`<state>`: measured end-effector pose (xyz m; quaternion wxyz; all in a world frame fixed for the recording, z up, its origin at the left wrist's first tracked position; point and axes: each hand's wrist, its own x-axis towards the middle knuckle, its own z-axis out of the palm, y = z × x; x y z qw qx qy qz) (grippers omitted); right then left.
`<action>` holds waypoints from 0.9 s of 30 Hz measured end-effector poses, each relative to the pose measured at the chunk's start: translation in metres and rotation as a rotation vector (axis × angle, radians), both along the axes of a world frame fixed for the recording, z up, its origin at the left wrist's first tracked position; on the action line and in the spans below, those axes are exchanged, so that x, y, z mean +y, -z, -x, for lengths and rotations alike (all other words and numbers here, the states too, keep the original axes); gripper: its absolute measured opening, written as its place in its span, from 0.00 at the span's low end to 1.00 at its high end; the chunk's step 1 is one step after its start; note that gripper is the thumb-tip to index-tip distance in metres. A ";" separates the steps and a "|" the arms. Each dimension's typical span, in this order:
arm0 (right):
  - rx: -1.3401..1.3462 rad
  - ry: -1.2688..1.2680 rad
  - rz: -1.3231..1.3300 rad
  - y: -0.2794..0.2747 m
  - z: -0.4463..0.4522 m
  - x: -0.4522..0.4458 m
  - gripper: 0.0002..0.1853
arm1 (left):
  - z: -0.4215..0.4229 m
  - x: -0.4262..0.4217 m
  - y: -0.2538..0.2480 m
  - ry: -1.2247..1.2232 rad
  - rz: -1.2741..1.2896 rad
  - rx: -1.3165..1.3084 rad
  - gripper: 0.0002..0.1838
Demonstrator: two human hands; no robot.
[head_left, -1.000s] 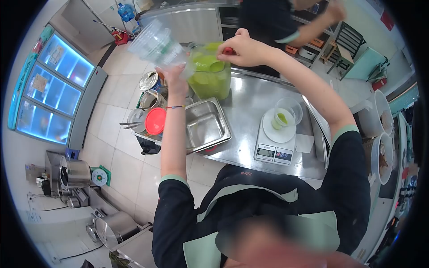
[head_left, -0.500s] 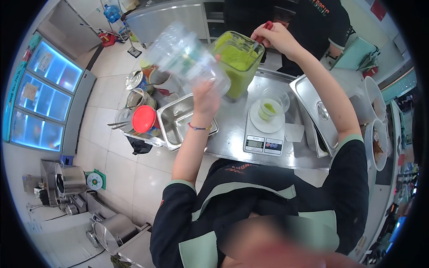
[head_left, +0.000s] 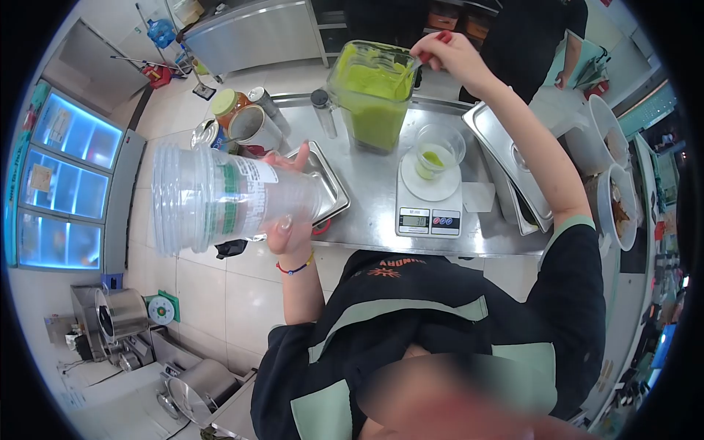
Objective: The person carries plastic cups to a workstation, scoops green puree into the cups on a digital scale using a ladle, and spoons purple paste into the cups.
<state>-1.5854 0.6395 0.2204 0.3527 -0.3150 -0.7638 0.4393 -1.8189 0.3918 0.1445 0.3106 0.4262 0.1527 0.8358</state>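
A stack of clear plastic cups [head_left: 213,198] lies sideways in my left hand [head_left: 290,220], whose fingers wrap round its right end. My right hand [head_left: 447,59] grips a utensil with a red handle [head_left: 443,37], its lower end inside a square clear pitcher [head_left: 374,103] of green mixture. On the steel table, a digital scale [head_left: 430,220] bears a clear cup [head_left: 431,163] with a little green in it. Another clear cup or rim sits against that one.
A steel pan [head_left: 328,183] lies behind my left hand, near jars and cans [head_left: 253,125]. Lidded steel containers [head_left: 513,165] stand at the table's right, with white buckets [head_left: 614,205] beyond. A co-worker in dark clothes [head_left: 524,44] stands across the table.
The cup stack has swung left and down, nearer the camera, with my left hand. My right hand keeps hold of the utensil at the pitcher. The co-worker has shifted right.
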 end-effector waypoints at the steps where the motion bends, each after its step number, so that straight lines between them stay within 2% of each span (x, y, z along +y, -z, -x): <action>1: 0.048 0.072 0.066 0.000 -0.005 -0.001 0.13 | 0.000 -0.004 0.000 0.005 0.003 -0.003 0.45; 3: 0.093 0.152 0.138 -0.002 -0.011 -0.005 0.13 | 0.001 -0.010 -0.002 -0.048 0.067 0.055 0.46; 5: 0.256 0.242 0.214 -0.004 -0.016 -0.009 0.13 | 0.009 -0.011 0.004 -0.037 0.067 0.095 0.46; 7: 0.299 0.232 0.220 -0.008 -0.028 -0.007 0.13 | 0.014 -0.011 0.009 -0.018 0.069 0.137 0.45; 9: 0.320 0.232 0.190 -0.018 -0.044 -0.011 0.14 | 0.017 -0.013 0.014 0.017 0.070 0.030 0.44; 10: 0.425 0.338 0.230 -0.021 -0.052 -0.010 0.12 | 0.019 -0.014 0.017 0.031 0.085 0.025 0.44; 12: 0.450 0.330 0.102 -0.037 -0.071 -0.040 0.13 | 0.023 -0.017 0.020 0.073 0.064 -0.046 0.43; 13: 0.397 0.393 0.044 -0.045 -0.079 -0.058 0.13 | 0.020 -0.020 0.016 -0.043 0.152 -0.055 0.47; 16: 0.296 0.473 -0.078 -0.031 -0.107 -0.104 0.12 | 0.033 -0.021 0.029 -0.109 0.173 -0.036 0.46; 17: 0.091 0.379 -0.433 -0.020 -0.114 -0.118 0.09 | 0.035 -0.021 0.032 -0.096 0.180 -0.050 0.44; 19: -0.254 0.222 -0.857 -0.007 -0.116 -0.151 0.06 | 0.038 -0.020 0.036 -0.110 0.208 -0.068 0.44; 20: -0.389 0.173 -0.932 -0.002 -0.113 -0.163 0.07 | 0.039 -0.020 0.038 -0.128 0.228 -0.080 0.44; 21: -0.395 0.178 -0.929 0.010 -0.112 -0.167 0.07 | 0.041 -0.019 0.040 -0.121 0.231 -0.082 0.44; 23: -0.484 0.036 -1.184 0.036 -0.112 -0.173 0.08 | 0.045 -0.016 0.047 -0.200 0.240 -0.056 0.42; 27: -0.467 0.080 -1.121 0.052 -0.118 -0.179 0.07 | 0.047 -0.015 0.048 -0.141 0.234 -0.037 0.41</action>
